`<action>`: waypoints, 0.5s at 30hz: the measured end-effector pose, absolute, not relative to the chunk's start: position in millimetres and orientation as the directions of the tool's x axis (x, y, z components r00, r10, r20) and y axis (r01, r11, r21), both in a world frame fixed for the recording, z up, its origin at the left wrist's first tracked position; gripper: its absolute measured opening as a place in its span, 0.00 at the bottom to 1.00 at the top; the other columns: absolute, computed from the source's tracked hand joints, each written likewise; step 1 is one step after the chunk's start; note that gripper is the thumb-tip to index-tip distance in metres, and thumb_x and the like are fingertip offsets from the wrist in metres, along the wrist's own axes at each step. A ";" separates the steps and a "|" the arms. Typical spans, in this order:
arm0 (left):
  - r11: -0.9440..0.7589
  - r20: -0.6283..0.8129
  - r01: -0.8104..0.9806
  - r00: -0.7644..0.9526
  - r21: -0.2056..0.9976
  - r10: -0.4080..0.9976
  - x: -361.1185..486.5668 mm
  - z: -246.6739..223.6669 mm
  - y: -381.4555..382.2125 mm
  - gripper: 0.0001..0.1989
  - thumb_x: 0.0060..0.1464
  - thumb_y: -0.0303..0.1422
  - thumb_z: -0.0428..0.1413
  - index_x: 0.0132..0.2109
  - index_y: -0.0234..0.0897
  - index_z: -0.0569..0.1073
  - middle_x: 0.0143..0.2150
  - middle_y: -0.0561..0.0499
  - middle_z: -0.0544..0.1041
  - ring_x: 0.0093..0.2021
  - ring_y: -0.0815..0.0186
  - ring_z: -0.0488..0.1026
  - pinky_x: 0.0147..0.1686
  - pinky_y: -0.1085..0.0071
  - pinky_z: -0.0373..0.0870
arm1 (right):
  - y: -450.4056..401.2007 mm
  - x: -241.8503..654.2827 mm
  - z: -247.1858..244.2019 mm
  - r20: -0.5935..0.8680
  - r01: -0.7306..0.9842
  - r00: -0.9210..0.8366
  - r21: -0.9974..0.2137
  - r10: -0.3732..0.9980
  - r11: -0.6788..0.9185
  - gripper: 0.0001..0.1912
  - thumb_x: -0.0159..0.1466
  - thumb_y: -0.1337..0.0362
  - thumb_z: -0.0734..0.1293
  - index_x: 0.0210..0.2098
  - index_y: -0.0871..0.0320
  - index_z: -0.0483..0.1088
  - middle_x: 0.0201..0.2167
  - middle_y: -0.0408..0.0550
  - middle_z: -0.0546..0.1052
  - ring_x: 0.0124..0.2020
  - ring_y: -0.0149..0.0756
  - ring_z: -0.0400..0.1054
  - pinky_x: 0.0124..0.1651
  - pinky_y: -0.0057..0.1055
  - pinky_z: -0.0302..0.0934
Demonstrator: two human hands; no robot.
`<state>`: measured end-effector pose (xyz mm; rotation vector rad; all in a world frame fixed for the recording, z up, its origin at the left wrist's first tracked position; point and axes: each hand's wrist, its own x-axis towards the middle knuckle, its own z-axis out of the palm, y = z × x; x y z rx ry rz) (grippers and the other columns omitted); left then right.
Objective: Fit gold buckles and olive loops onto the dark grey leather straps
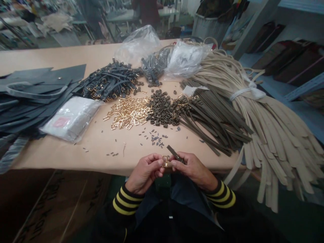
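Observation:
My left hand [145, 172] pinches a small gold metal buckle [165, 162] between thumb and fingers, just above the table's near edge. My right hand [192, 167] grips a narrow dark olive leather strap [174, 153], with its end meeting the buckle. The hands nearly touch around the buckle, and my fingers hide part of it. Beyond them lie a heap of gold buckles [128, 113], a heap of small dark loops [162, 108], scattered tiny dark metal pieces [157, 139] and a pile of olive straps [215, 121].
The tan-covered table [63, 155] also holds black leather panels [32, 91], dark buckled straps [110, 81], a white packet [72, 118], plastic bags [138, 45] and a tied bundle of beige straps [273, 125] hanging over the right edge. Shelves stand at the right.

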<state>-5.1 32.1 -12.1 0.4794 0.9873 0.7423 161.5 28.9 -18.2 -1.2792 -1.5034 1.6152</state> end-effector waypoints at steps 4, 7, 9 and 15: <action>0.652 -0.542 -0.315 0.372 0.690 0.753 0.1 -11.6 25.9 0.11 0.37 0.31 0.62 0.28 0.29 0.70 0.22 0.53 0.72 0.19 0.78 0.64 0.19 0.83 0.63 | 27.7 158.4 -19.7 -0.210 0.139 -0.368 -0.976 0.906 -0.170 0.11 0.58 0.59 0.61 0.29 0.62 0.65 0.23 0.41 0.67 0.25 0.27 0.60 0.28 0.23 0.55; 0.628 -0.514 -0.302 0.379 0.717 0.769 3.5 -12.1 21.0 0.10 0.39 0.32 0.61 0.28 0.29 0.70 0.24 0.51 0.73 0.20 0.78 0.65 0.19 0.83 0.63 | 27.6 158.5 -17.8 -0.190 0.188 -0.377 -0.974 0.907 -0.126 0.09 0.58 0.61 0.61 0.27 0.62 0.64 0.20 0.40 0.67 0.23 0.26 0.60 0.28 0.23 0.54; 0.629 -0.515 -0.315 0.376 0.711 0.770 5.3 -13.5 18.1 0.10 0.40 0.32 0.61 0.28 0.29 0.69 0.24 0.51 0.73 0.20 0.78 0.65 0.20 0.83 0.63 | 27.1 159.7 -16.2 -0.190 0.232 -0.380 -0.967 0.905 -0.105 0.09 0.58 0.62 0.61 0.25 0.62 0.64 0.19 0.40 0.67 0.23 0.26 0.60 0.28 0.23 0.53; 0.641 -0.531 -0.343 0.364 0.687 0.765 7.5 -16.0 11.8 0.11 0.40 0.32 0.61 0.30 0.29 0.69 0.26 0.50 0.73 0.22 0.78 0.65 0.20 0.84 0.64 | 25.1 162.0 -15.2 -0.249 0.247 -0.375 -0.955 0.893 -0.163 0.10 0.58 0.61 0.61 0.25 0.61 0.63 0.18 0.40 0.68 0.19 0.23 0.56 0.23 0.21 0.51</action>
